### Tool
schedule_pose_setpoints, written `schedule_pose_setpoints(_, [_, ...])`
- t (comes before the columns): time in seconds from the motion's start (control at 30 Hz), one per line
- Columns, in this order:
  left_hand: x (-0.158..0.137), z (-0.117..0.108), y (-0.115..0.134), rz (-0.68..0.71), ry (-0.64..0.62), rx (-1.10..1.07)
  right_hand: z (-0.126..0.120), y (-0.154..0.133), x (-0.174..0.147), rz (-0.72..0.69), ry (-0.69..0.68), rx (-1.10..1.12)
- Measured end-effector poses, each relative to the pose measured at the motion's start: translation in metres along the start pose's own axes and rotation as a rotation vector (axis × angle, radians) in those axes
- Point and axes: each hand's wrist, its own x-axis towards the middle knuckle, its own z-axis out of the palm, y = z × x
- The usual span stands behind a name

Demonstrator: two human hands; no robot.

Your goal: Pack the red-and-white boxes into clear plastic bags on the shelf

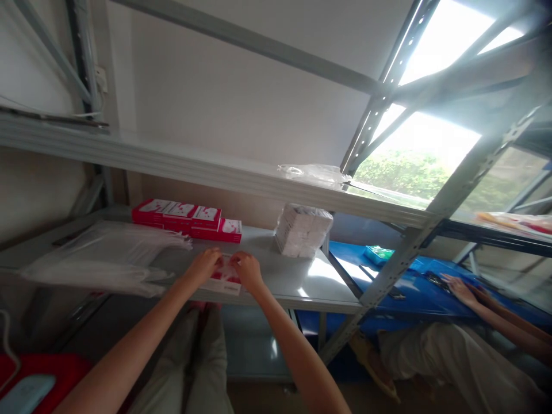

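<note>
A flat red and white box [221,285] lies near the front edge of the grey shelf [269,282], directly before me. My left hand [209,264] is at its left end, fingers bent and closed against it. From the other side, my right hand [246,269] pinches at the box's upper right part with curled fingers. The fingertips are small and partly hidden. Behind my hands, several red and white boxes [185,215] are stacked in a row. Left of them, clear plastic bags [116,247] are spread out and hang slightly over the shelf's edge.
A white block in clear wrap [304,230] stands to the right. An upper shelf [207,167] carries crumpled plastic [313,173]. A metal upright [397,270] separates my place from a blue table [405,287], where another person's hands [461,289] are. A red stool [64,365] is at lower left.
</note>
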Motion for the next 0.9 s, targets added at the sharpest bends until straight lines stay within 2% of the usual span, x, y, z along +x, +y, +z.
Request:
schedule_pose_setpoints(0.07, [-0.004, -0.006, -0.004, -0.017, 0.064, 0.048, -0.006, 0.009, -0.004, 0.005, 0.075, 0.025])
schedule_pose_setpoints(0.13, [-0.013, -0.015, -0.012, -0.071, 0.211, 0.051, -0.013, 0.027, -0.011, 0.061, 0.198, 0.097])
schedule_pose_setpoints(0.2, [-0.028, -0.023, -0.02, -0.172, 0.41, 0.013, -0.019, 0.049, -0.021, 0.213, 0.305, 0.209])
schedule_pose_setpoints(0.3, [-0.051, -0.026, -0.019, -0.326, 0.71, 0.011, -0.022, 0.07, -0.039, 0.494, 0.358, 0.33])
schedule_pose_setpoints(0.37, [-0.058, -0.022, -0.006, -0.296, 0.805, 0.046, -0.023, 0.064, -0.048, 0.53, 0.441, 0.283])
schedule_pose_setpoints(0.4, [-0.058, -0.019, 0.002, -0.218, 0.783, 0.055, -0.024, 0.055, -0.05, 0.469, 0.489, 0.226])
schedule_pose_setpoints(0.43, [-0.055, -0.017, 0.01, -0.11, 0.703, 0.058, -0.025, 0.043, -0.05, 0.357, 0.507, 0.16])
schedule_pose_setpoints(0.47, [-0.051, -0.015, 0.017, 0.011, 0.57, 0.065, -0.027, 0.029, -0.048, 0.206, 0.481, 0.092])
schedule_pose_setpoints(0.53, [-0.04, -0.014, 0.024, 0.186, 0.267, 0.108, -0.03, 0.003, -0.04, -0.135, 0.284, -0.032])
schedule_pose_setpoints(0.57, [-0.036, -0.016, 0.024, 0.222, 0.139, 0.145, -0.031, -0.007, -0.035, -0.259, 0.172, -0.093])
schedule_pose_setpoints(0.63, [-0.032, -0.022, 0.02, 0.215, -0.011, 0.231, -0.033, -0.017, -0.023, -0.38, -0.019, -0.221])
schedule_pose_setpoints(0.7, [-0.036, -0.031, 0.016, 0.197, -0.033, 0.297, -0.034, -0.016, -0.016, -0.386, -0.141, -0.34])
schedule_pose_setpoints(0.77, [-0.049, -0.04, 0.018, 0.215, 0.021, 0.328, -0.035, -0.011, -0.019, -0.378, -0.19, -0.406])
schedule_pose_setpoints(0.83, [-0.066, -0.044, 0.025, 0.266, 0.096, 0.323, -0.037, -0.008, -0.032, -0.378, -0.136, -0.397])
schedule_pose_setpoints(0.9, [-0.085, -0.041, 0.034, 0.363, 0.103, 0.286, -0.039, -0.008, -0.054, -0.412, -0.063, -0.353])
